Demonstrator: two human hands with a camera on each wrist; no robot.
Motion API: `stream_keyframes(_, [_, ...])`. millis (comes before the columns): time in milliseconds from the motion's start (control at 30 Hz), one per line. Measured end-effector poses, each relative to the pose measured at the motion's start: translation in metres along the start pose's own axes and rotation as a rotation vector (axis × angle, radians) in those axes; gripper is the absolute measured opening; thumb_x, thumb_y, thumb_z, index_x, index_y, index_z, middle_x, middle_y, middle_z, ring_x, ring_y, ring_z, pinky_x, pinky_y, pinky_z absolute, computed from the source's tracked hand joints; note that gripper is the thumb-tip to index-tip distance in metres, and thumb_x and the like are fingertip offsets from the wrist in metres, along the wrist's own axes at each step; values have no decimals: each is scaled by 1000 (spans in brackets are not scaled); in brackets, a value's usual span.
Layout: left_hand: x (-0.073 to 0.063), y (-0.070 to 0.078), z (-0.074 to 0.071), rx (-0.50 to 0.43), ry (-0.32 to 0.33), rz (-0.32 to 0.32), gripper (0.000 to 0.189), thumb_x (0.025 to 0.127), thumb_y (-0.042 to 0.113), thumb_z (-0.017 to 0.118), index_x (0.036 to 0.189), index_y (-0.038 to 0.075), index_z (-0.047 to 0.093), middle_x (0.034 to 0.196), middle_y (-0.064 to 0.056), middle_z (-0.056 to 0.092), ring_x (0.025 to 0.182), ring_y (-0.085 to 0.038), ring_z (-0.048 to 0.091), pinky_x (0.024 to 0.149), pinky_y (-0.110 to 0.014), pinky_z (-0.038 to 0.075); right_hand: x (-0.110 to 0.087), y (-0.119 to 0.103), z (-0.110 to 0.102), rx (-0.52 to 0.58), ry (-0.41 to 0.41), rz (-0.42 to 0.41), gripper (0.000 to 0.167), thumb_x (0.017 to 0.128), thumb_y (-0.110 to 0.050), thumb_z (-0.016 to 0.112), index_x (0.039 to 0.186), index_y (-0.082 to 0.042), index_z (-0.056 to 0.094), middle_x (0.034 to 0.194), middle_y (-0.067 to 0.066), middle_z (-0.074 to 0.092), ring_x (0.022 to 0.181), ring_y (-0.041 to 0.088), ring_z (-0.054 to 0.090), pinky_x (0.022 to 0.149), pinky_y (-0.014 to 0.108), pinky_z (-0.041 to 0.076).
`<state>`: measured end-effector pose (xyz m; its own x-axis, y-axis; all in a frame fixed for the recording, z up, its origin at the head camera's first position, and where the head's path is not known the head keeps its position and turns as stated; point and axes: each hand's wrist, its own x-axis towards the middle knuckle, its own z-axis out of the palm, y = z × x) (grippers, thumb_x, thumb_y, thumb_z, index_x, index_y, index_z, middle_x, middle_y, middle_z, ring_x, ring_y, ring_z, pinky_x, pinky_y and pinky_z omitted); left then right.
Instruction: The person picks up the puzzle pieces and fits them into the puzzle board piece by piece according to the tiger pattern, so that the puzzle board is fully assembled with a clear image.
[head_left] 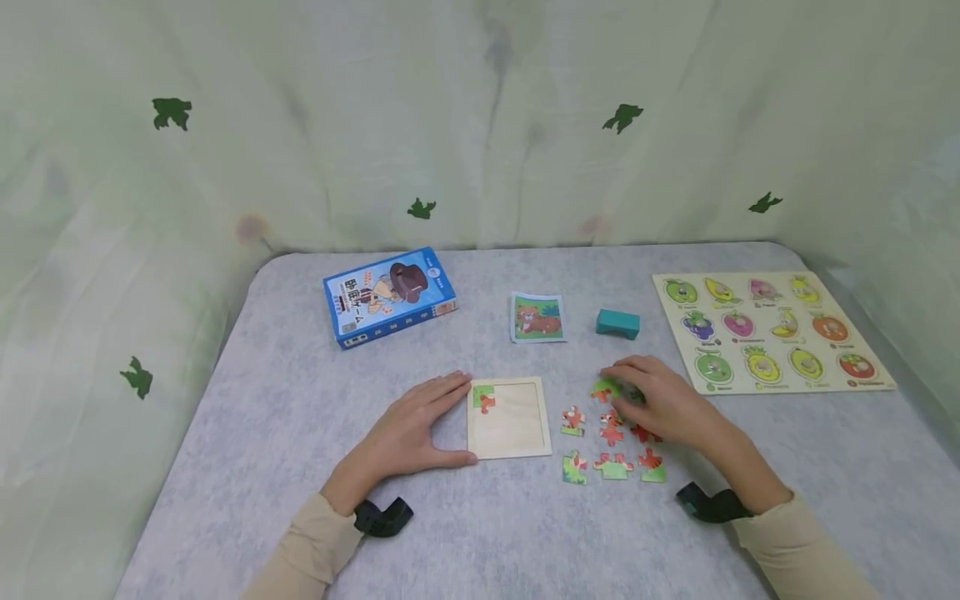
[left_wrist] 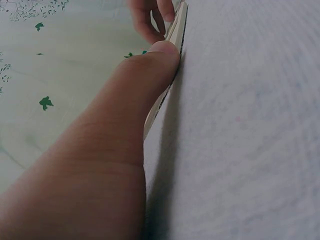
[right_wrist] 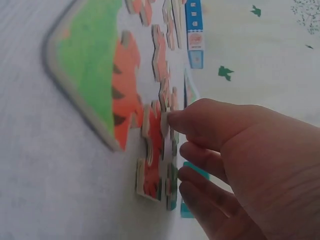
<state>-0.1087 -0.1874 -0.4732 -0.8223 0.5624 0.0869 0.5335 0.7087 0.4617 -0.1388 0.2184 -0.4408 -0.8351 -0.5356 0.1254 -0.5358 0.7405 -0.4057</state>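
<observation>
My left hand (head_left: 411,425) rests at the left side of a square wooden puzzle tray (head_left: 517,429). Its thumb (left_wrist: 162,52) touches the tray's near edge and its other fingertips lie at the far left corner. One green and orange puzzle piece (head_left: 485,398) sits in that far left corner of the tray. Loose puzzle pieces lie in rows right of the tray, among them an orange and green piece (head_left: 614,467). Over the far right ones hovers my right hand (head_left: 663,400), fingers slightly bent, its thumb (right_wrist: 182,122) close to a piece; the hand partly hides several pieces.
Behind the tray lies a bear picture card (head_left: 537,318), with a teal block (head_left: 618,323) to its right. A blue game box (head_left: 390,296) stands farther left. At the right lies a fruit puzzle board (head_left: 677,323). A pale curtain (head_left: 480,125) hangs behind the table.
</observation>
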Motion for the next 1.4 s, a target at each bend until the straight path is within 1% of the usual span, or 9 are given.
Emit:
stream_keyframes(167, [0,0,0,1,-1,-3,107,79,74,74,161,14,38,167,-2,36,153,-25,35,123,-52,34,0,4,-1,11,-27,7,37,93,-12,75,129,-7,71,129,12,66,121,33,60,100,53,54])
stream_keyframes(367, [0,0,-1,-5,7,9,106,79,73,75,160,14,39,167,-2,36,153,-25,35,122,-52,35,1,7,-2,8,-34,-13,33,93,-12,76,126,-7,73,124,11,67,116,32,60,97,52,55])
stream_keyframes(500, [0,0,-1,-7,1,9,106,79,72,75,160,14,39,167,-2,36,153,-25,34,123,-52,34,2,8,-2,0,-44,-11,32,94,-13,76,125,-7,74,122,11,67,114,31,61,96,52,55])
stream_keyframes(800, [0,1,-2,-8,-2,8,106,79,72,76,160,14,39,166,-2,37,154,-25,34,123,-51,34,3,8,-2,5,-35,-14,30,93,-15,77,122,-8,75,118,10,68,111,30,62,94,51,56])
stream_keyframes(1067, [0,1,-1,2,5,5,107,79,73,76,160,13,40,166,-1,37,154,-22,34,124,-49,32,3,8,-2,-4,-42,15,29,94,-23,77,122,-13,76,119,6,68,112,28,63,94,50,57])
stream_keyframes(1267, [0,0,0,1,2,4,107,79,75,73,160,14,39,166,-1,37,153,-22,35,124,-50,33,5,9,-3,15,-51,50,31,95,-25,76,123,-12,75,124,7,70,119,30,63,100,53,55])
stream_keyframes(1400, [0,0,0,6,0,3,108,79,76,72,160,14,39,166,0,37,153,-23,35,124,-50,33,6,8,-3,17,-46,43,32,94,-27,77,123,-13,74,124,6,71,120,30,63,100,52,55])
